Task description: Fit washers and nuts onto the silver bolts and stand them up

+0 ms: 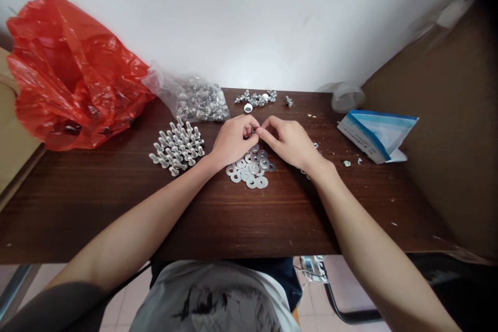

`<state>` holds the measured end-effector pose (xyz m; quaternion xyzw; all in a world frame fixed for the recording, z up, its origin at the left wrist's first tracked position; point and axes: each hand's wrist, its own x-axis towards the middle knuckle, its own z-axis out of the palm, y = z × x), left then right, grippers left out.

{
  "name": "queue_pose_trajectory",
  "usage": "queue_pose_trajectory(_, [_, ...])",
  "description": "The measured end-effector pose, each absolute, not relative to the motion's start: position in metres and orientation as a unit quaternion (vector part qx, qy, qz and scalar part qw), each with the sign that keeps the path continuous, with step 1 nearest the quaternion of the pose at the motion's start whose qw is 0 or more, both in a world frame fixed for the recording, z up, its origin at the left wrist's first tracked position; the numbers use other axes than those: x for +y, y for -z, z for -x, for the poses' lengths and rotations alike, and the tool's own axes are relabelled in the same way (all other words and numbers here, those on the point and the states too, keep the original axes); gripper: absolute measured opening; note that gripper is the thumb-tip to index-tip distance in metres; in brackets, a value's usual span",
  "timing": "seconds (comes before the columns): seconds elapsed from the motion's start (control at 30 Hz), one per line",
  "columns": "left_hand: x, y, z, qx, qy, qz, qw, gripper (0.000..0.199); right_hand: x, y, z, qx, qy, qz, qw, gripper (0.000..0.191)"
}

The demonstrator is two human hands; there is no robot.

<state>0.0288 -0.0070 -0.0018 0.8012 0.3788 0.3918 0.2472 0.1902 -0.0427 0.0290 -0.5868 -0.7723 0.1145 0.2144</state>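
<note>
My left hand (233, 137) is closed, its fingertips around a small metal piece (253, 130) that looks like a bolt and is mostly hidden. Meeting it from the other side, my right hand (290, 140) pinches thumb and forefinger together at the same spot; what lies between them cannot be made out. Below both hands is a loose pile of flat washers (252, 171). Several bolts (179, 146) stand on their heads in a cluster left of my left hand. Beyond the hands lie bolts fitted with washers (257, 98).
A clear bag of hardware (204, 101) and a red plastic bag (78, 72) occupy the back left. At the right are a clear plastic cup (347, 97), a blue and white packet (375, 135) and a brown panel (447, 114). A white wall (272, 21) closes off the back.
</note>
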Motion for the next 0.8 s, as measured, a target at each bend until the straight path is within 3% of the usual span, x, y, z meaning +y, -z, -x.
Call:
queue_pose_trajectory(0.33, [-0.0069,0.0010,-0.0281,0.377,-0.382,-0.806,0.249,0.007,-0.0415,-0.0286,-0.1898,-0.788,-0.105,0.572,0.203,0.040])
queue_pose_trajectory(0.8, [-0.0081,0.0013,-0.0247,0.385,-0.377,-0.803,0.254,0.006,-0.0392,-0.0251,-0.1929,-0.799,-0.150,0.541,0.214,0.029])
